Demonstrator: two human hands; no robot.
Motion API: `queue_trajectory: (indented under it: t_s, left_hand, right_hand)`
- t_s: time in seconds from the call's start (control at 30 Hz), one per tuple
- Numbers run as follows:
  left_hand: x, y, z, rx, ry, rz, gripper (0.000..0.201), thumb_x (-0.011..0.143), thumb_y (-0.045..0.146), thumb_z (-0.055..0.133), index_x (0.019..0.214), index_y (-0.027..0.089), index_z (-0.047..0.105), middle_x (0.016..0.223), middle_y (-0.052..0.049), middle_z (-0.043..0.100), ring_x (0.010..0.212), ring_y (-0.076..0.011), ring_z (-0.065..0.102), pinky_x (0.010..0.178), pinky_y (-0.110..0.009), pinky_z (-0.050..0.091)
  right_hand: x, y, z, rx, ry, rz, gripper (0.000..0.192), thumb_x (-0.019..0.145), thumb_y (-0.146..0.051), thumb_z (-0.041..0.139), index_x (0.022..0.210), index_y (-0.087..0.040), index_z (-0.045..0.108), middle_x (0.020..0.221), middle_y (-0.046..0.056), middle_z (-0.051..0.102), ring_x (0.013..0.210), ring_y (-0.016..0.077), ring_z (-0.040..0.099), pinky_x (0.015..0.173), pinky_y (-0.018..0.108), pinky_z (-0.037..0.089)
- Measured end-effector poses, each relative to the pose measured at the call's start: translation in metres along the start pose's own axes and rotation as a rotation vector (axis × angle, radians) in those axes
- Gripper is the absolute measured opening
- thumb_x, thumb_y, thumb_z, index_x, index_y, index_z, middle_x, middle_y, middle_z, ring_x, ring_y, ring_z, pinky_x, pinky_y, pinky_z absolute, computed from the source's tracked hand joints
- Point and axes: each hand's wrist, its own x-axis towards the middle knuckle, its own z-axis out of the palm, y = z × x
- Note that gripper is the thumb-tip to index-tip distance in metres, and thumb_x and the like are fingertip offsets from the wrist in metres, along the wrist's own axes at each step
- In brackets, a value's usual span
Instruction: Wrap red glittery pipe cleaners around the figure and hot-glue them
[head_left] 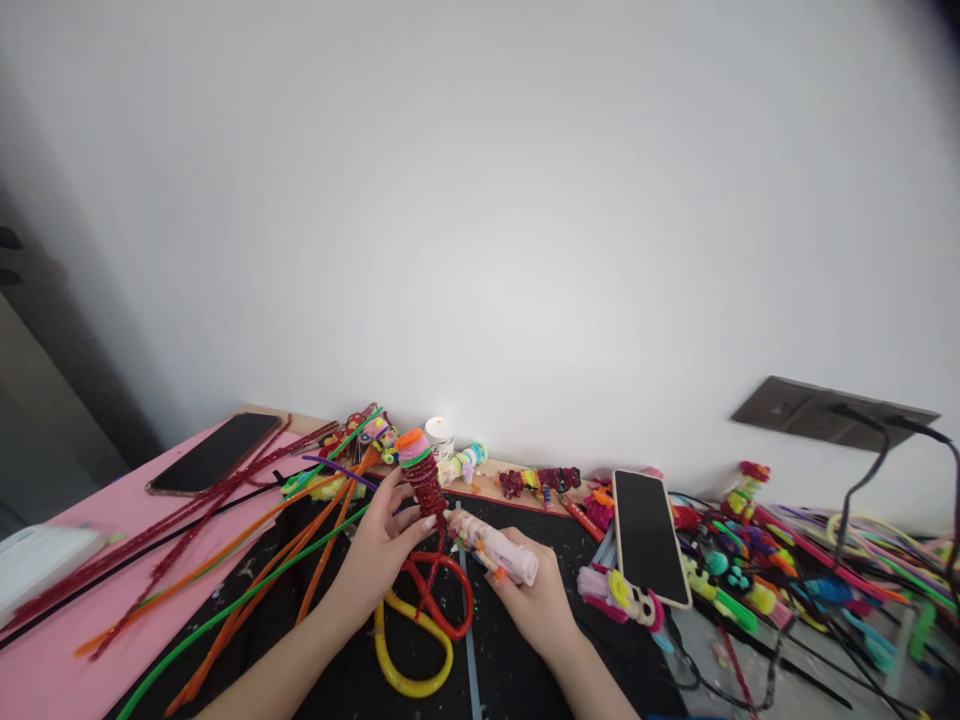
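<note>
My left hand (379, 550) pinches a dark red coiled pipe-cleaner figure (421, 478) with an orange, pink and green top, held upright over a black mat (330, 640). Red and yellow pipe-cleaner loops (420, 625) hang from the figure onto the mat. My right hand (536, 600) grips a white glue gun (495, 545) with a patterned body. Its nozzle points left and touches the base of the coil near my left fingertips.
Long red, orange and green pipe cleaners (225, 570) fan out to the left over a pink sheet (52, 650). A phone (214, 452) lies at the far left, another phone (651, 535) to the right among small pipe-cleaner figures. A wall socket (825, 412) with cables sits at right.
</note>
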Motion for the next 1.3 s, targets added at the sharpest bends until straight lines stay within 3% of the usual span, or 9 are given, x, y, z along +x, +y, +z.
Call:
queue_trajectory:
  t_s: [0.23, 0.47, 0.7, 1.0, 1.3]
  left_hand:
    - [0.0006, -0.0027, -0.0014, -0.040, 0.002, -0.019, 0.079, 0.067, 0.026, 0.072, 0.135, 0.026, 0.031, 0.130, -0.011, 0.053, 0.105, -0.0262, 0.061, 0.088, -0.036, 0.051]
    - [-0.0002, -0.0040, -0.0010, -0.189, -0.121, -0.031, 0.068, 0.072, 0.024, 0.070, 0.131, 0.029, 0.036, 0.129, -0.008, 0.053, 0.106, -0.0253, 0.061, 0.092, -0.040, 0.049]
    - [-0.0009, -0.0023, -0.0007, -0.188, -0.087, -0.039, 0.070, 0.072, 0.024, 0.071, 0.132, 0.029, 0.035, 0.129, -0.009, 0.054, 0.107, -0.0256, 0.060, 0.092, -0.041, 0.049]
    - [0.0015, -0.0094, -0.0060, -0.104, -0.080, -0.034, 0.077, 0.074, 0.025, 0.068, 0.137, 0.028, 0.024, 0.139, -0.012, 0.042, 0.110, -0.0254, 0.058, 0.092, -0.037, 0.049]
    - [-0.0001, -0.0020, -0.0014, -0.042, 0.000, -0.065, 0.082, 0.068, 0.028, 0.072, 0.137, 0.026, 0.028, 0.136, -0.012, 0.047, 0.109, -0.0270, 0.058, 0.089, -0.035, 0.050]
  right_hand:
    - [0.0007, 0.0003, 0.0000, 0.055, 0.003, 0.004, 0.007, 0.073, -0.012, 0.053, 0.071, -0.018, 0.053, 0.061, -0.005, 0.049, 0.054, 0.0099, 0.043, 0.049, 0.019, 0.032]
    - [0.0016, 0.0050, 0.0018, 0.143, 0.011, 0.009, 0.004, 0.074, -0.013, 0.055, 0.074, -0.017, 0.055, 0.062, -0.005, 0.051, 0.054, 0.0097, 0.043, 0.050, 0.019, 0.035]
    - [0.0004, 0.0005, 0.0014, 0.149, 0.024, 0.022, 0.005, 0.072, -0.013, 0.054, 0.072, -0.018, 0.055, 0.061, -0.004, 0.051, 0.053, 0.0102, 0.044, 0.049, 0.019, 0.036]
    - [0.0004, 0.0016, 0.0019, 0.127, 0.044, 0.014, 0.008, 0.070, -0.011, 0.054, 0.070, -0.019, 0.054, 0.061, -0.004, 0.051, 0.054, 0.0113, 0.045, 0.050, 0.020, 0.037]
    - [0.0010, 0.0017, 0.0016, 0.130, 0.039, 0.017, 0.008, 0.070, -0.012, 0.055, 0.067, -0.019, 0.053, 0.058, -0.005, 0.050, 0.051, 0.0103, 0.045, 0.048, 0.019, 0.038]
